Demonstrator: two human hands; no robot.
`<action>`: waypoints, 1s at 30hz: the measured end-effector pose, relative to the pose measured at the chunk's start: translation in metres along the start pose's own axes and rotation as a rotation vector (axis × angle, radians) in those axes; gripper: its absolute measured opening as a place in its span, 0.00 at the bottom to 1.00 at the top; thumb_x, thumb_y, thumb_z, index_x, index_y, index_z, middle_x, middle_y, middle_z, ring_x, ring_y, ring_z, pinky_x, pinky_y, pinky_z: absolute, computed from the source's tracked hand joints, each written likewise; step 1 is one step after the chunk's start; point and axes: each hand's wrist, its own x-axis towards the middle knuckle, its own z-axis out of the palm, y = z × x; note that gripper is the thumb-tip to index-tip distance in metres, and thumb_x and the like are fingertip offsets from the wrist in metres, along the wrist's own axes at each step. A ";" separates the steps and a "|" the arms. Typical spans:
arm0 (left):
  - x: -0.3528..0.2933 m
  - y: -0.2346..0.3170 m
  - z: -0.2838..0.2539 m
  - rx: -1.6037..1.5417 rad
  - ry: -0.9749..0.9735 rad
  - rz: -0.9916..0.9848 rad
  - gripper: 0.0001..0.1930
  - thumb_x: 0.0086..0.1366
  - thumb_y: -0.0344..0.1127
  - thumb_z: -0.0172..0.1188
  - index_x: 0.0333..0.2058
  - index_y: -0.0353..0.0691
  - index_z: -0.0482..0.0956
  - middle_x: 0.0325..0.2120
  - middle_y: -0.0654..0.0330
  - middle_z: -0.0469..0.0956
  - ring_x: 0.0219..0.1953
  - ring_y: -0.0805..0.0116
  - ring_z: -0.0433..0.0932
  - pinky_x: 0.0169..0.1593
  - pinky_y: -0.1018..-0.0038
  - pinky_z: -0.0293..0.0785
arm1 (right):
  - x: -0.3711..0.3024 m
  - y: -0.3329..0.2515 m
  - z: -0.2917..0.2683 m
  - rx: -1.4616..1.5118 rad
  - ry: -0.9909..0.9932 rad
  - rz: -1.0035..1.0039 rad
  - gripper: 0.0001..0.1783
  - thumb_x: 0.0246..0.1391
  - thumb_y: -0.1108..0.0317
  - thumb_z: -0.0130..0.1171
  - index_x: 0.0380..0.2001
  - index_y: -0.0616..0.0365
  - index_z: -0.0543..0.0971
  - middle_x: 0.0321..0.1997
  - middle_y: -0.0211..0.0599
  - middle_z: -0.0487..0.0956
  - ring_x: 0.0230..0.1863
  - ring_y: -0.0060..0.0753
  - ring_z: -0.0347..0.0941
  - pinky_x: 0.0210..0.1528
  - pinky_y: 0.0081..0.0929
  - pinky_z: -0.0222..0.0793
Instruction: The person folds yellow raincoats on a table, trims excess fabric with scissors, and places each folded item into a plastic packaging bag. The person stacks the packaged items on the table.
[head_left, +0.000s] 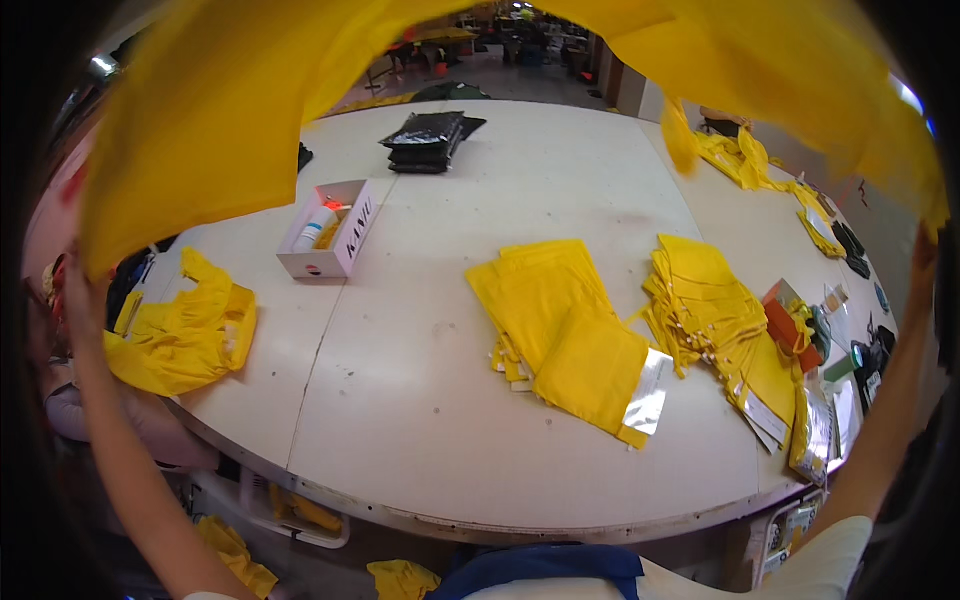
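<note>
And there was the thin yellow cloth (210, 130), soft and billowing, high above the smooth pale table (400, 400), arched right across the top! Two hands had it: the left hand (78, 285) at one end, the right hand (925, 255) at the other, fingers clamped on its edges, blurred and dim. Below lay two fanned yellow piles (560, 310), one open box (300, 264), one stack of glossy black packets (425, 135), too overlapped to count.

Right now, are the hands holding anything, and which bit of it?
Yes, a big yellow cloth, by its two side ends: the left hand at one, the right hand at the other. The exact pinch is too blurry to see.
</note>
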 end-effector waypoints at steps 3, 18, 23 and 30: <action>-0.077 -0.051 0.032 -0.400 -0.266 -0.450 0.12 0.67 0.36 0.54 0.46 0.38 0.74 0.40 0.66 0.73 0.41 0.77 0.71 0.49 0.82 0.64 | -0.091 0.055 -0.070 -0.125 0.060 0.274 0.12 0.56 0.63 0.57 0.35 0.62 0.75 0.27 0.36 0.76 0.32 0.36 0.75 0.40 0.33 0.77; -0.374 -0.186 0.089 0.456 -0.471 -1.071 0.06 0.63 0.27 0.53 0.36 0.35 0.77 0.33 0.57 0.77 0.33 0.65 0.74 0.41 0.70 0.70 | -0.549 0.012 -0.286 -0.327 0.510 1.067 0.14 0.60 0.60 0.51 0.42 0.57 0.75 0.37 0.33 0.78 0.37 0.37 0.77 0.43 0.36 0.75; -0.417 -0.058 0.197 0.567 -0.702 -0.188 0.29 0.58 0.28 0.55 0.60 0.38 0.63 0.59 0.46 0.61 0.62 0.49 0.58 0.66 0.61 0.51 | -0.585 -0.041 -0.300 -0.285 0.613 1.067 0.15 0.61 0.59 0.49 0.44 0.56 0.75 0.40 0.32 0.78 0.39 0.37 0.77 0.45 0.37 0.75; -0.568 0.416 0.287 -1.029 -1.360 0.472 0.28 0.59 0.34 0.58 0.57 0.32 0.63 0.55 0.43 0.66 0.58 0.51 0.65 0.61 0.63 0.61 | -0.619 -0.103 -0.258 -0.177 0.723 0.966 0.17 0.63 0.58 0.46 0.48 0.54 0.75 0.45 0.31 0.79 0.42 0.37 0.78 0.46 0.39 0.74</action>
